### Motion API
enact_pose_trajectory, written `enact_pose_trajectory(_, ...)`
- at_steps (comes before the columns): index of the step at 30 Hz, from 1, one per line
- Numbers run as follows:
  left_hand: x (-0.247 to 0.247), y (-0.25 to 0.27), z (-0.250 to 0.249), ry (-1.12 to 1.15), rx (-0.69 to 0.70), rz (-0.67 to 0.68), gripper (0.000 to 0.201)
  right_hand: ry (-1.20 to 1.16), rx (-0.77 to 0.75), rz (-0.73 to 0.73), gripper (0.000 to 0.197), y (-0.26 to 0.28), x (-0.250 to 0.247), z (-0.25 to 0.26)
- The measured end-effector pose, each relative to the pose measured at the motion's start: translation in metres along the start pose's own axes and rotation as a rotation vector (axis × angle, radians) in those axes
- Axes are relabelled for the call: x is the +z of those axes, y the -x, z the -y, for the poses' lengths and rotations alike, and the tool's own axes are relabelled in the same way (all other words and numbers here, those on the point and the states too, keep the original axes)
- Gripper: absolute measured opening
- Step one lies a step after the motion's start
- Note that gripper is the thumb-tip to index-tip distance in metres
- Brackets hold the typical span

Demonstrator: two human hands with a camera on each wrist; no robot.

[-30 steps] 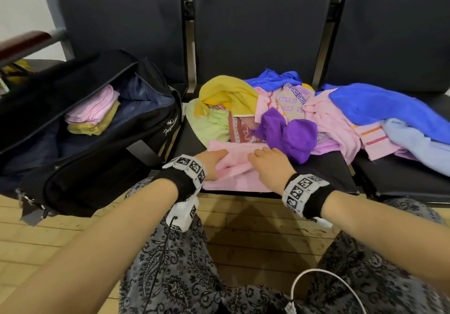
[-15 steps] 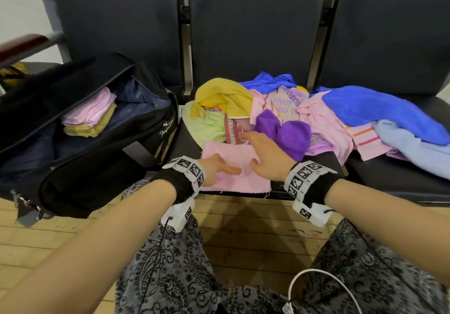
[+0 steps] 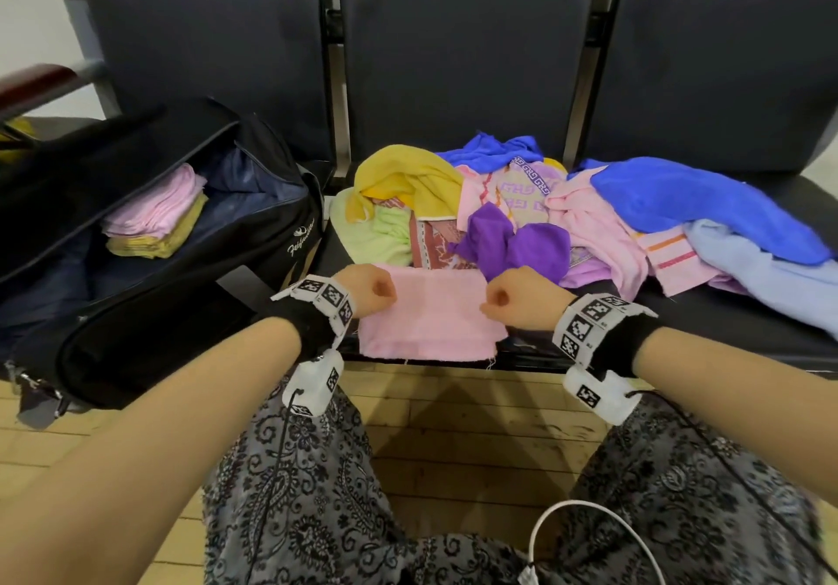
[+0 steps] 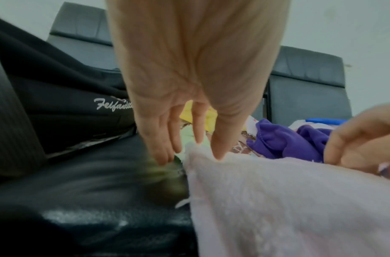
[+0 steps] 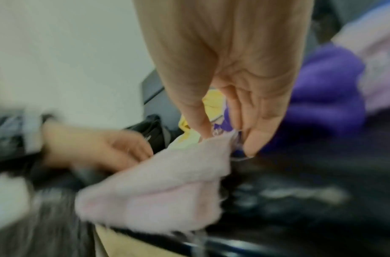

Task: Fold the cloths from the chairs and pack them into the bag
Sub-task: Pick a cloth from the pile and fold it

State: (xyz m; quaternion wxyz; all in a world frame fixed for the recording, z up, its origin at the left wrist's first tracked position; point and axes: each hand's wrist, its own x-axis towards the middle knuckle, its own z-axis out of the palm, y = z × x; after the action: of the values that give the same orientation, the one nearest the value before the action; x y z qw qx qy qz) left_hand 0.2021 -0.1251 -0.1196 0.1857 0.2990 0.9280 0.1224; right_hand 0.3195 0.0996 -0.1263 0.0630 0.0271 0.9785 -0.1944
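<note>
Pink cloth [image 3: 428, 317] lies at the front edge of the middle chair seat [image 3: 589, 339]. Your left hand [image 3: 369, 289] and right hand [image 3: 521, 296] each pinch a far corner. Bring both corners evenly toward you, match the edges, then press flat before moving it to the bag [image 3: 190, 312].

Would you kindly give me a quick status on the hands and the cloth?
Left hand and right hand each pinch a far corner of the pink cloth. Cloth half folded on seat edge. Bag open, path clear.
</note>
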Motion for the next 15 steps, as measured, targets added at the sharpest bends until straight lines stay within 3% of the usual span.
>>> enact_pose_trajectory(2, 0.003, -0.009, 0.006, -0.056, -0.111, -0.038, 0.033, -0.11, 0.167, -0.047, 0.02, -0.014, 0.003, -0.005)
enact_pose_trajectory(4, 0.004, -0.016, 0.007, -0.104, -0.209, 0.048, 0.053, -0.272, 0.332, -0.003, 0.031, -0.027, 0.013, -0.009)
enact_pose_trajectory(8, 0.002, -0.028, 0.007, -0.056, -0.313, 0.112, 0.073, -0.498, 0.468, 0.041, 0.044, -0.053, 0.031, -0.023)
enact_pose_trajectory(11, 0.001, -0.036, 0.013, 0.041, -0.34, 0.16, 0.067, -0.697, 0.543, 0.111, 0.043, -0.053, 0.025, -0.012)
enact_pose_trajectory(13, -0.001, -0.036, 0.017, 0.167, -0.348, 0.202, 0.041, -0.797, 0.567, 0.141, 0.034, -0.05, 0.019, -0.008)
enact_pose_trajectory(15, 0.003, -0.037, 0.025, 0.332, -0.36, 0.235, 0.029, -0.876, 0.575, 0.151, 0.038, -0.047, 0.016, -0.01)
